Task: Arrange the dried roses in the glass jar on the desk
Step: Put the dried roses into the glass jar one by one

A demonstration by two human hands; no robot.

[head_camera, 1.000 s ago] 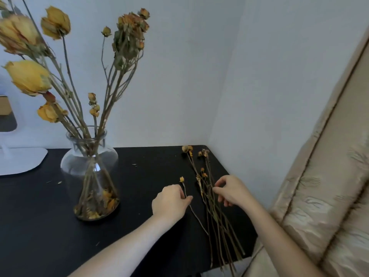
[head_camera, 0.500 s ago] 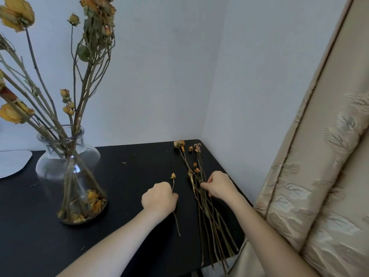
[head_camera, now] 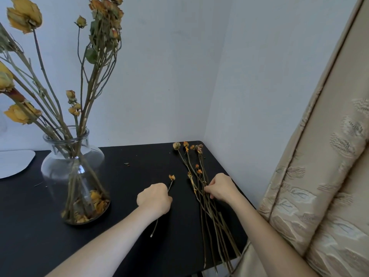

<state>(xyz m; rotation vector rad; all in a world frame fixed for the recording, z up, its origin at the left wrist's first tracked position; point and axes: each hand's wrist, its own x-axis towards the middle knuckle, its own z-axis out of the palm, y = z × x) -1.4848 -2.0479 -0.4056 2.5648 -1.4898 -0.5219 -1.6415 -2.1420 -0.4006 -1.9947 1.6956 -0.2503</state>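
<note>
While the left hand curled round one wiry rose, the right hand pinched brittle stalks on the black desk.

Bare desk between glass jar and loose stems.

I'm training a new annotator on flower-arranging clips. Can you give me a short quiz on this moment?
1. True or false: the glass jar already holds dried roses.
2. What does the left hand grip? A: a single stem with a small bud; B: the glass jar; C: nothing.
3. Fill in: the right hand pinches the bundle of stems lying near the desk's ____ edge.
Key: 1 true; 2 A; 3 right.
</note>
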